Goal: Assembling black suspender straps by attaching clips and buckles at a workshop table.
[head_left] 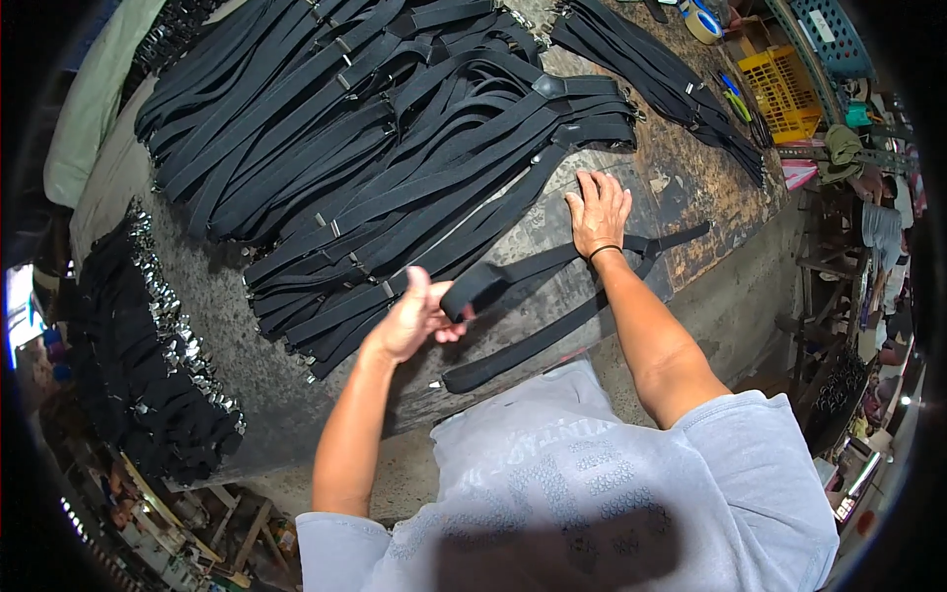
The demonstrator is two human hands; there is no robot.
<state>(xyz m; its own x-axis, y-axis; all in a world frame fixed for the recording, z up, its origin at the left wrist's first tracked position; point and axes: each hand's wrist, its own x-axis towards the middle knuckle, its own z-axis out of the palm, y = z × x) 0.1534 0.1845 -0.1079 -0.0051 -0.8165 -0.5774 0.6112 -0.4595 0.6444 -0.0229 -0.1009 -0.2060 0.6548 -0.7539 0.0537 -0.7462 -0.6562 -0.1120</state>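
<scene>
A pair of black suspenders lies at the table's near edge, its straps joined close to my right wrist. My left hand has its thumb raised and its fingers curled at a strap, whose end loops up off the table. The second strap runs flat along the near edge, with a small metal clip at its left end. My right hand rests palm down with fingers stretched; its heel covers part of the suspenders. Just beyond my hands lies a big pile of black suspenders with metal clips and adjusters.
On the left, a heap of black straps shows rows of shiny clips. A separate bundle of suspenders lies at far right. Beyond it are pliers, a tape roll and a yellow plastic basket. The worn table ends just before me.
</scene>
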